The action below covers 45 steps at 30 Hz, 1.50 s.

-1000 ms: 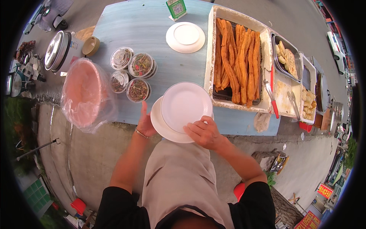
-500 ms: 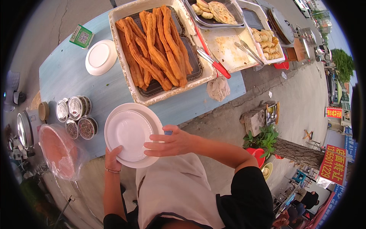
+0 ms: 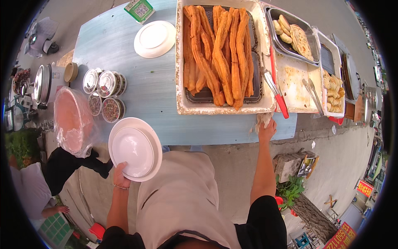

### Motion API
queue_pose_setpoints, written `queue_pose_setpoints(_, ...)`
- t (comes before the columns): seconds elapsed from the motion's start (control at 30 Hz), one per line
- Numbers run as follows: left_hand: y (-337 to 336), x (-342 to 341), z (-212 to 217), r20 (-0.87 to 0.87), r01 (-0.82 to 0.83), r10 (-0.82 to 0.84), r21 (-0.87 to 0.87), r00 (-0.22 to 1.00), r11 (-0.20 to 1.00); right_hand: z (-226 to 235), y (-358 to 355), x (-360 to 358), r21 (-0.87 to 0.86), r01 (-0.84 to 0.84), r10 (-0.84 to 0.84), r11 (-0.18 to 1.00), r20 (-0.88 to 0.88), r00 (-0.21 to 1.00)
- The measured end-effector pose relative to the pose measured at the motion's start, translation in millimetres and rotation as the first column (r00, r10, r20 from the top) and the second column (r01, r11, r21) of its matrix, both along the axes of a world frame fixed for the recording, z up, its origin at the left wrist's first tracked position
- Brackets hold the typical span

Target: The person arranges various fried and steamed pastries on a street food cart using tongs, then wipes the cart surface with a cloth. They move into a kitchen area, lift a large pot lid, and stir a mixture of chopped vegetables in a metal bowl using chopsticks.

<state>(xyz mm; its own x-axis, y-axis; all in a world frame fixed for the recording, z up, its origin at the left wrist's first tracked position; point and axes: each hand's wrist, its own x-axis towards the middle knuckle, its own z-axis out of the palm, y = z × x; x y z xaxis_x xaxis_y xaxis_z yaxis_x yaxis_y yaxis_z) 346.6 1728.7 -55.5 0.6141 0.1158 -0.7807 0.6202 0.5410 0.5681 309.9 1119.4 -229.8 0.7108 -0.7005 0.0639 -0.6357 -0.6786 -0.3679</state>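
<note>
My left hand point(image 3: 121, 176) grips the rim of white plates point(image 3: 134, 151), a smaller one lying inside a larger one, held in front of my apron. At the table's near edge, my right hand point(image 3: 267, 129) has its fingers closed on a crumpled beige rag point(image 3: 262, 119). Just above the rag is a white foam box point(image 3: 224, 111) with long fried dough sticks point(image 3: 226, 54) piled on dark trays. Tongs with red handles point(image 3: 277, 93) rest across the box's right side, near my right hand.
On the blue table point(image 3: 166, 89) lie a white plate point(image 3: 154, 39), a green code stand point(image 3: 139, 10) and several lidded tubs point(image 3: 110, 85). A bag-lined pink bucket point(image 3: 71, 122) stands left. Flatbreads point(image 3: 300, 41) and more tongs point(image 3: 314, 97) are right. Someone in black trousers point(image 3: 68, 166) is at lower left.
My right hand has left the plates and moved right to the rag, closing on it. My left hand keeps the plates. The view has shifted, and a person has appeared at lower left.
</note>
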Motion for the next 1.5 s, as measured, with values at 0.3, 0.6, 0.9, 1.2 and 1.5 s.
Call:
queue_pose_setpoints(0.3,83,-36,-19,-0.041,-0.104,0.102,-0.032,0.994,0.994,116,245,13,0.288,-0.620,0.589,0.730,0.194,0.784)
queue_pose_setpoints(0.6,145,-64,-8,-0.024,-0.275,0.274,-0.010,0.961,0.962,104,421,330,-0.044,-0.777,0.748,0.628,0.311,0.586)
queue_pose_setpoints(0.9,206,-79,-15,-0.099,-0.304,0.302,-0.002,0.948,0.953,-10,438,359,0.018,-0.806,0.799,0.591,0.123,0.588)
queue_pose_setpoints(1.2,266,-48,-15,-0.069,-0.177,0.174,-0.032,0.982,0.984,15,383,-27,0.255,-0.725,0.769,0.640,-0.224,0.599)
queue_pose_setpoints(1.5,255,-31,-9,-0.042,-0.155,0.153,-0.052,0.987,0.987,74,406,297,-0.035,-0.698,0.679,0.715,0.273,0.681)
